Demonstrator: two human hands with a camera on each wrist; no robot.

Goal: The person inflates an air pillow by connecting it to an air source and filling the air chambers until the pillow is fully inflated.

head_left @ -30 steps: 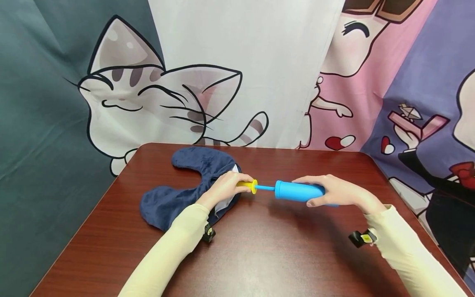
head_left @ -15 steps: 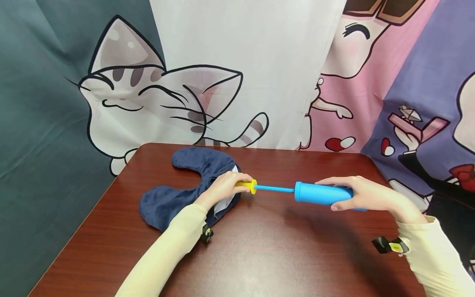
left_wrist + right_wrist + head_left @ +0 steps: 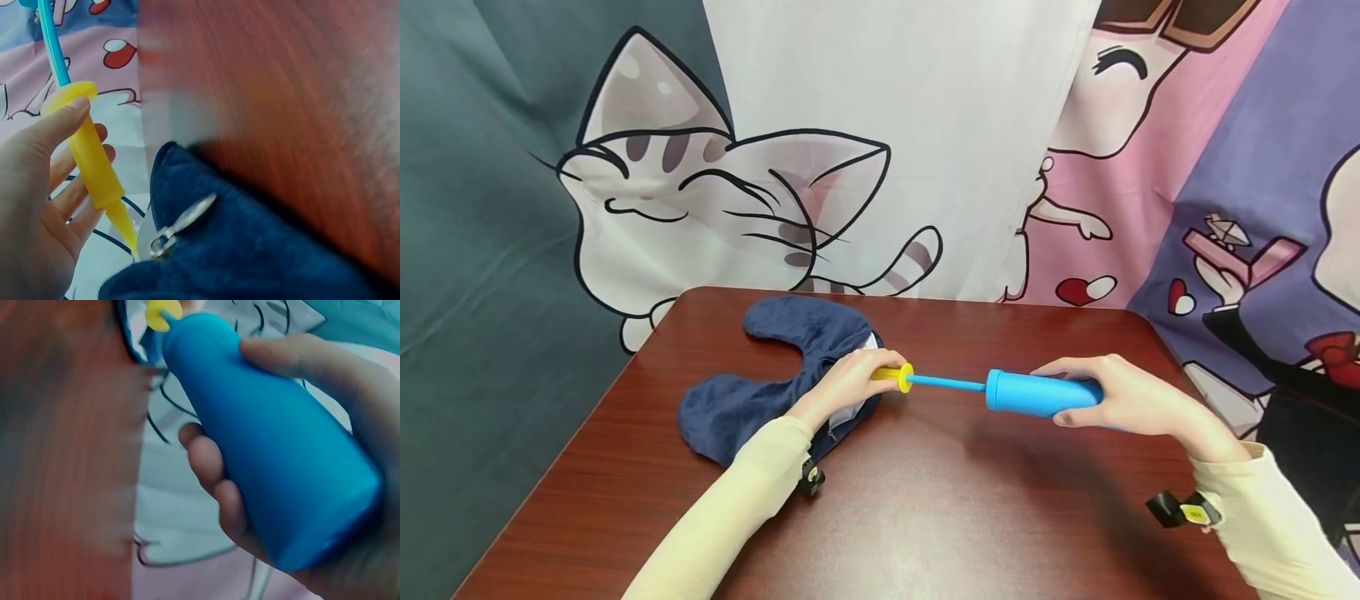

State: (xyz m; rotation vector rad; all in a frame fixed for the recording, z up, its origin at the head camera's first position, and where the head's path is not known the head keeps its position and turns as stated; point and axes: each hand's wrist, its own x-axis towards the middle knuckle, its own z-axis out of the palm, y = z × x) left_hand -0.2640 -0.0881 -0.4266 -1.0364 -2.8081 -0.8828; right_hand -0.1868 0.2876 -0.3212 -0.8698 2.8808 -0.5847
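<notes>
A hand air pump (image 3: 1030,393) with a blue barrel and a yellow nozzle end is stretched between my two hands, a stretch of thin blue rod (image 3: 947,383) showing. My left hand (image 3: 850,379) grips the yellow nozzle (image 3: 97,162) just below its flange, thumb on one side and fingers behind. The tapered tip (image 3: 128,234) points down at the opening of a navy plush neck pillow (image 3: 250,244), beside a metal zipper pull (image 3: 190,215). My right hand (image 3: 1131,396) wraps round the barrel (image 3: 275,437). The pillow's fabric hides where the tip ends.
The U-shaped pillow lies on the left of a brown wood-grain table (image 3: 925,517), its white lining showing by the left hand. Behind the table hangs a cartoon-printed curtain (image 3: 910,150). Small black cameras sit at both wrists.
My right hand has drawn the barrel rightward, baring more of the rod, then come back slightly left. The left hand keeps its grip on the nozzle, almost in place.
</notes>
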